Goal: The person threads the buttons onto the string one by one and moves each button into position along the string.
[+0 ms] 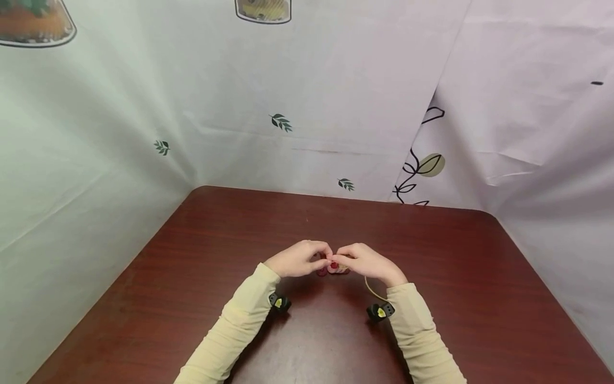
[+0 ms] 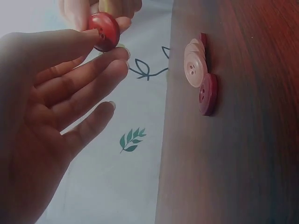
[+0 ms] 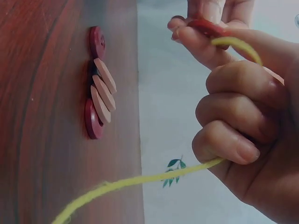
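Note:
A shiny red button (image 2: 106, 30) is pinched between the thumb and fingers of my left hand (image 1: 299, 259), its other fingers loosely extended in the left wrist view. My right hand (image 1: 370, 263) meets it from the other side, fingertips at the same button. A yellow cord (image 3: 140, 179) runs through the right hand's curled fingers. In the right wrist view, one stretch of it curves up to the red button; whether it passes through a hole cannot be made out. The other end trails down beside the right wrist.
Beneath the hands, several pink buttons (image 2: 195, 69) lean overlapped on the table, with dark red buttons (image 3: 96, 42) at both ends of the row. The brown table (image 1: 312, 341) meets a white patterned cloth (image 1: 336, 96) at its back edge.

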